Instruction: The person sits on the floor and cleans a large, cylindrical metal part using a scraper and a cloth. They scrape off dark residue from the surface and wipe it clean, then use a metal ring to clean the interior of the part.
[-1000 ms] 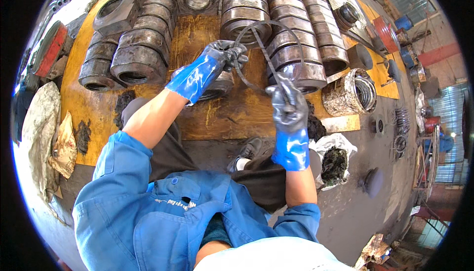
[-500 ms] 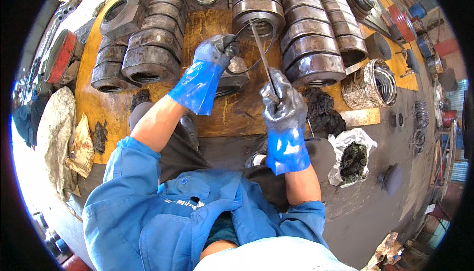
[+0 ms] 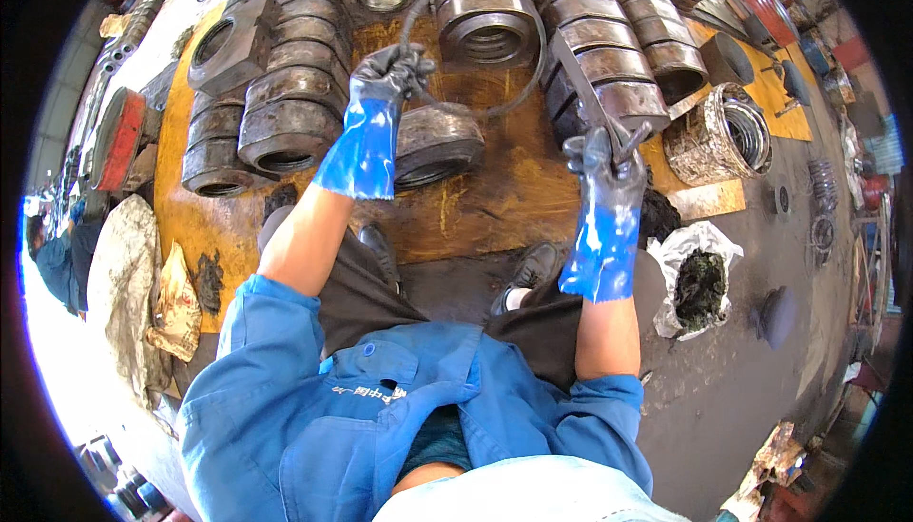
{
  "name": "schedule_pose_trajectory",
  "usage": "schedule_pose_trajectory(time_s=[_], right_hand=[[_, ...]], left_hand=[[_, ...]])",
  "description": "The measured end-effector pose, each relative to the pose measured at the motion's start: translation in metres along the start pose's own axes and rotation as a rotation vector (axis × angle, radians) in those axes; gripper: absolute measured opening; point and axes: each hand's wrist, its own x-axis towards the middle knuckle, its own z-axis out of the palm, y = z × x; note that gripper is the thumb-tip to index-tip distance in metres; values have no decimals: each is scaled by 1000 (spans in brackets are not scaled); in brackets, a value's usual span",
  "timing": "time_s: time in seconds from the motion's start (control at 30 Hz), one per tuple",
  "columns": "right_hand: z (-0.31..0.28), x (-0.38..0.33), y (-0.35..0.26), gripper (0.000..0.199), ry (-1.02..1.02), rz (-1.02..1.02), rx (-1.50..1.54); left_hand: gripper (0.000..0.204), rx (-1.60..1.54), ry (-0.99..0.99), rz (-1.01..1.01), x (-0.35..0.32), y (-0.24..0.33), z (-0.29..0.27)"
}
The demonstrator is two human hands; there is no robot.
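My left hand (image 3: pixel 382 85), in a blue glove blackened at the fingers, is closed on a thin dark ring (image 3: pixel 495 114). The ring hangs out to the right, above the board. Gripped in my right hand (image 3: pixel 609 180), gloved the same way, is a long flat metal blade (image 3: pixel 578 80) pointing up and away; a short dark rod end shows by the fingers. Beside my left hand, a thick steel collar (image 3: pixel 433 142) lies tilted on the stained yellow board (image 3: pixel 475 203). Rows of steel collars (image 3: pixel 594 35) stretch away beyond both hands.
To the right lie a dirty bucket on its side (image 3: pixel 699 146) and an opened white bag (image 3: pixel 737 246) with dark greasy matter in it. Grimy cloth (image 3: pixel 124 284) lies at the left. A red-banded ring (image 3: pixel 119 137) stands farther left. My feet are at the board's near edge.
My hands have moved apart, the left slightly left and up, the right rightward with the blade. The blade has swung away from the front collar, and the ring now shows more fully.
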Motion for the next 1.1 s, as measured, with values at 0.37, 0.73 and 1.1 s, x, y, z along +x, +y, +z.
schedule_pose_trajectory(time_s=[0.37, 0.73, 1.1], right_hand=[[27, -25, 16, 33, -477, -547, -409], [-3, 14, 36, 32, -214, -395, -137], [-3, -3, 47, 33, -264, -266, -82]], left_hand=[[29, -382, 355, -276, 33, 20, -43], [23, -639, 60, -402, 38, 7, -56], [24, -413, 59, -457, 32, 14, -47]])
